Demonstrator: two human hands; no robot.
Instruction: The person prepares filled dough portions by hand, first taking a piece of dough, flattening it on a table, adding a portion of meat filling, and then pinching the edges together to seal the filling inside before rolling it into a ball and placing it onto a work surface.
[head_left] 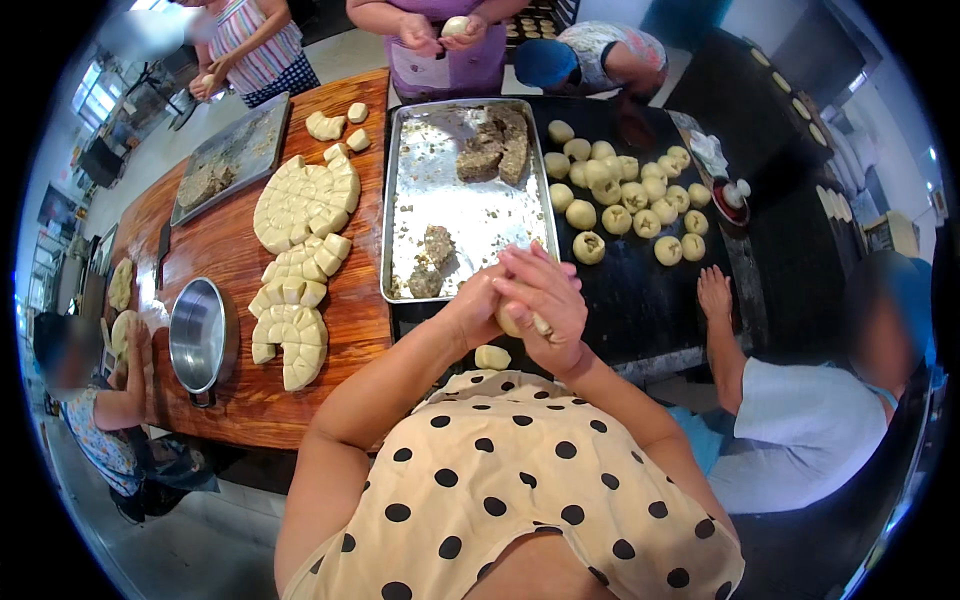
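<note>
- Dough ball [516, 322] squeezed between both hands, near the middle, just at 6 o'clock from the metal tray [410, 215].
- Left hand [478, 305] cupped under it, right hand [545, 295] curled over the top, fingers pressed together around it.
- Best done with soft, even squeezing and slow turning, so no filling pokes out.
- Spare dough piece [492, 357] lying just below the hands, at 6 o'clock.
- Brown filling lumps [432, 262] on the tray, at 11 o'clock from the hands.
- Finished balls [625, 195] on the dark board [640, 290], at 1 o'clock.
- Cut dough squares [300, 230] on the wooden table [215, 250], at 10 o'clock.
</note>
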